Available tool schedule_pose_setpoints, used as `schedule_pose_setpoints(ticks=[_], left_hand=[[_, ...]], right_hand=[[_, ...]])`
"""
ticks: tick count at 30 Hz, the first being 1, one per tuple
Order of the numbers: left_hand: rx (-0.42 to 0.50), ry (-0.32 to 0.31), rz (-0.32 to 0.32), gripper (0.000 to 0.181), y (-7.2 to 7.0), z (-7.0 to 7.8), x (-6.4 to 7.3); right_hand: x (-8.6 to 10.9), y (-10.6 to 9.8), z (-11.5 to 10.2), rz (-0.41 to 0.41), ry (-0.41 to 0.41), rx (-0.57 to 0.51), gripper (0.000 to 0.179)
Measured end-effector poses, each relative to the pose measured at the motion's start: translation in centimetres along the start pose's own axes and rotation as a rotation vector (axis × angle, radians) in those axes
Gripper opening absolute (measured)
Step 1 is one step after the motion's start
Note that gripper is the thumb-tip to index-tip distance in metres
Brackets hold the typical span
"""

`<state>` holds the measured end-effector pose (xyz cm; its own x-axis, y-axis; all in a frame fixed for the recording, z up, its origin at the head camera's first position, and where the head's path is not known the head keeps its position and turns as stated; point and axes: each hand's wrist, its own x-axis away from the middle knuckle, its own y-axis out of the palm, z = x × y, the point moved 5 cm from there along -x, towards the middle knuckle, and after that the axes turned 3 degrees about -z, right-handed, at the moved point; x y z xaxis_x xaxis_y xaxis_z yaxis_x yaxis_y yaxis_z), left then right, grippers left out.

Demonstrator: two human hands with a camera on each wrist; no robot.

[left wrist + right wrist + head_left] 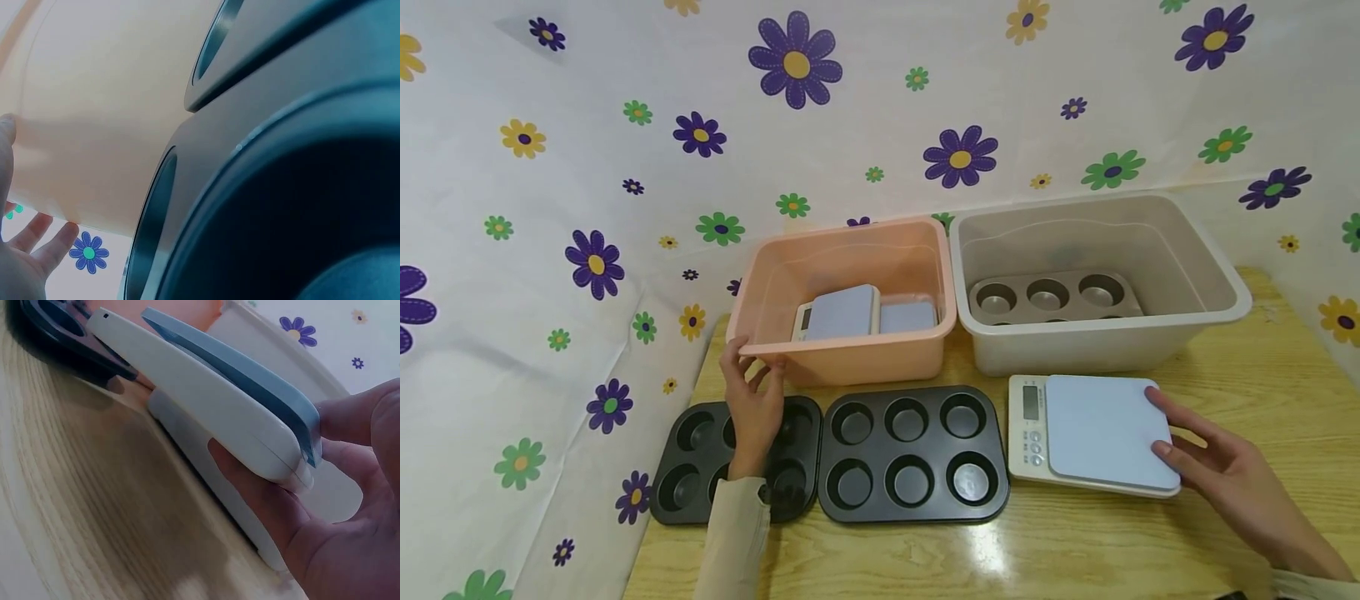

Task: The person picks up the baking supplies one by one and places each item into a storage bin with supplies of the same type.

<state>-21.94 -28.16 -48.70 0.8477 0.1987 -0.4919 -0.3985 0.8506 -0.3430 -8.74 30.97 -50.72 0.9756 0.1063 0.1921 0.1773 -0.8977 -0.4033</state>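
On the right side of the wooden table (910, 562), the right hand (1232, 475) holds a white kitchen scale (1105, 429) by its right edge, with a finger on the pale platform and, as the right wrist view shows, others reaching beneath the body. The scale's display (1031, 402) and buttons lie at its left end; that wrist view shows it tilted, though I cannot tell whether any part of it rests on the table.

At the far left, the left hand (754, 408) grips the near left corner of a peach bin (865, 365), its fingers bent at the rim. Inside that bin are two more scales: one tilted (842, 312) to the left, the other (908, 317) just to its right, lower down.

Right of the peach bin stands an off-white bin (1090, 348) with a brown muffin pan (1021, 296) in it, partly hidden by the near wall.

In front of the peach bin, two black muffin pans lie side by side: the left one (688, 457) is partly covered by the left forearm in its beige sleeve (733, 542); the right one (910, 454) lies between it and the held scale. A flowered cloth (865, 108) hangs behind everything.
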Motion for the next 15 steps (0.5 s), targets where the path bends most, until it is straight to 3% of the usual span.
schedule_pose_setpoints(ticks=[15], left_hand=[[-0.005,0.008,0.002,0.067,0.0,0.0,0.1]], right_hand=[[0.4,-1.0,-2.4,-0.021,-0.143,-0.037,0.073]])
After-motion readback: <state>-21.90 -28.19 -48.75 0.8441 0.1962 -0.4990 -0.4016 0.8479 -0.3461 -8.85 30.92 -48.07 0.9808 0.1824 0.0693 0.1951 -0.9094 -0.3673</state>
